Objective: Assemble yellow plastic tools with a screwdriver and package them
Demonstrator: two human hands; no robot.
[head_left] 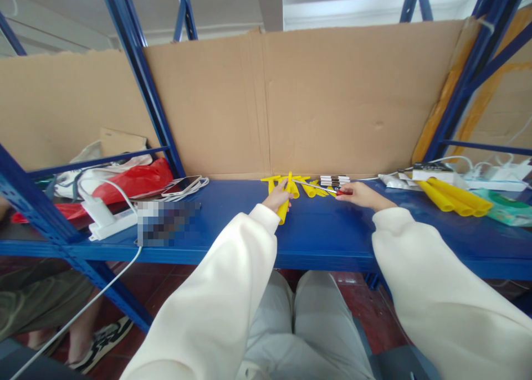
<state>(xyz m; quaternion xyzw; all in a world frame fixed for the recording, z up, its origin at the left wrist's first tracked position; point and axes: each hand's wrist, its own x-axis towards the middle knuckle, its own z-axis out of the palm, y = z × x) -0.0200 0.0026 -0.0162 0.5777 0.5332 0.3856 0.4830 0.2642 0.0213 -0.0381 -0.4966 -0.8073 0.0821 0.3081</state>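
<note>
one yellow cone (283, 214) lies clasped within left fingers (283, 194)

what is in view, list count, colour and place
Cone: one, yellow, left of centre
Screwdriver: one, red handle, right of centre
Small parts: several, yellow, rear
Sticks: several, white and dark, rear
Tubes: about three, yellow, right
Box: one, black and white, right
Packet: one, green, far right
Power strip: one, white, left
Phone: one, dark, left
Bag: one, red, left
Cables: several, white, both sides
Cardboard: several sheets, brown, behind
Shelving: one unit, blue, all across
Pixelated patch: one, contents unclear, left
Co-worker's shoe: at least one, black and white, floor lower left
Left hand: one, bare, holding cone
Right hand: one, bare, holding screwdriver
Sleeves: two, white, foreground
Trousers: one pair, grey, bottom
</note>
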